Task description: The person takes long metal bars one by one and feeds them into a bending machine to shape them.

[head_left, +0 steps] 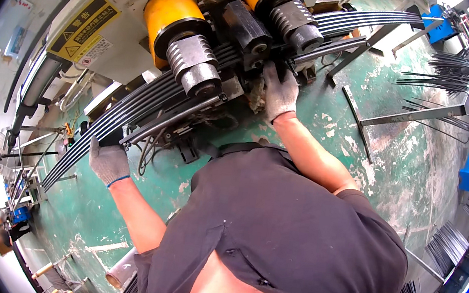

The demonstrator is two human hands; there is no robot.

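Observation:
My left hand [109,164], in a pale grey work glove with a blue cuff edge, is at the near edge of a bundle of long dark metal rods [90,139]. Its thumb lies against the rods and the hand looks closed around them, though the other fingers are mostly hidden. The rods run side by side through a machine and come out at its right side. My right hand [281,91], gloved too, reaches up to the machine's middle, just below a black metal block [248,28]. Its fingertips are lost among dark parts, so what they touch cannot be made out.
Two yellow cylinders [176,13] with ridged steel heads [193,64] stand over the rods. A bar [173,117] runs along their near side. A yellow-black warning sign [85,28] marks the housing. Racks with more rods [445,78] stand right, on worn green floor [330,126].

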